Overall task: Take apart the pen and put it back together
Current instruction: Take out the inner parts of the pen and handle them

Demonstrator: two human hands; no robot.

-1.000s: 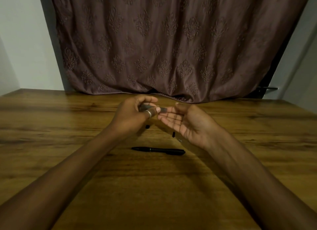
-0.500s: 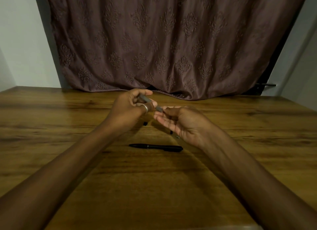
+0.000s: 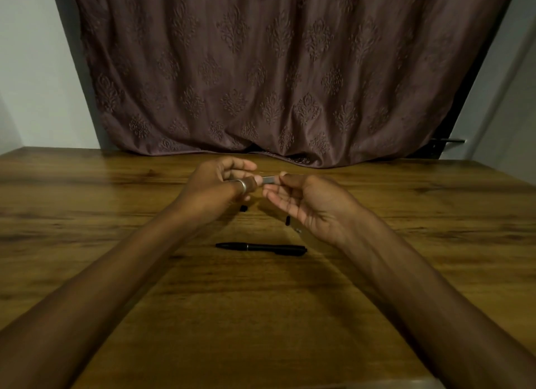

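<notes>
A short grey pen part [image 3: 268, 180] is held level above the table [image 3: 87, 214], pinched at its left end by the fingertips of the left hand [image 3: 216, 187] and at its right end by the thumb and fingers of the right hand [image 3: 307, 206]; each grip is closed on it, and only a small stretch of the piece is seen between the two hands. Its exact shape cannot be told, since most of it is covered and the light is dim. A silver ring [image 3: 243, 184] is worn on a finger of the left hand. A black pen [image 3: 261, 247] is laid flat on the table nearer the person, its tapered tip to the left and its thicker end to the right, apart from both hands. Two small black pieces are seen on the wood beneath the hands: one [image 3: 243, 208] below the left hand and one [image 3: 287, 221] just beside the right palm. The table is of brown wood with a marked grain. Behind it a dark brownish curtain [image 3: 275, 75] with an embossed floral pattern is hung, its hem reaching the table's far edge, and pale walls [image 3: 32, 69] are seen on either side. No brand or writing can be read.
</notes>
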